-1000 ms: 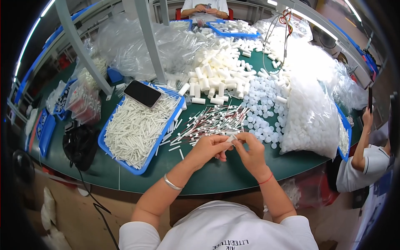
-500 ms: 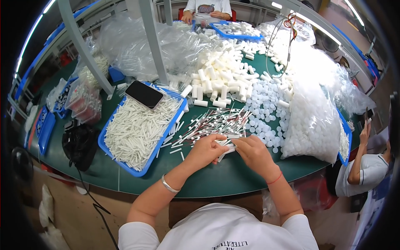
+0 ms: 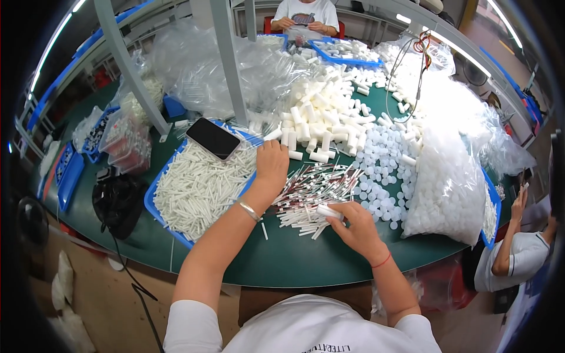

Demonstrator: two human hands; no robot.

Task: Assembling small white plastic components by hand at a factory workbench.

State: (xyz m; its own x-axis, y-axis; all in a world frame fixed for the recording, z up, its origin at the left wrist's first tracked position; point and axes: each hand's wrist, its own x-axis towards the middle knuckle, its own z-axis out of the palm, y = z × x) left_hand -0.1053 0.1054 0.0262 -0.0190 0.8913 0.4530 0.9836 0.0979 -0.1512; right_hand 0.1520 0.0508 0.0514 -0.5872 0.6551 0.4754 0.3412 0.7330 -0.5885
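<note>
My left hand (image 3: pixel 272 166) reaches to the right edge of a blue tray (image 3: pixel 154 203) of thin white sticks (image 3: pixel 197 191). Its fingertips are bent out of sight beside a white foam-like cylinder (image 3: pixel 273 134), so its grip cannot be made out. Pinched between the thumb and fingers of my right hand (image 3: pixel 358 228) is a white cylinder (image 3: pixel 328 210). That hand is just above the near side of a pile of thin white-tipped sticks with dark red parts (image 3: pixel 318 182).
A phone (image 3: pixel 213 139) rests on the tray's far edge. Thick white cylinders (image 3: pixel 321 112) lie heaped behind, translucent discs (image 3: pixel 376 170) to the right, beside a full plastic bag (image 3: pixel 444 203). Grey posts (image 3: pixel 231 65) rise from the green table (image 3: pixel 282 259). Another person (image 3: pixel 306 16) sits across.
My left hand has left my right hand and moved away and leftward to the tray's edge. The right hand keeps its white cylinder near the stick pile. The view has shifted slightly.
</note>
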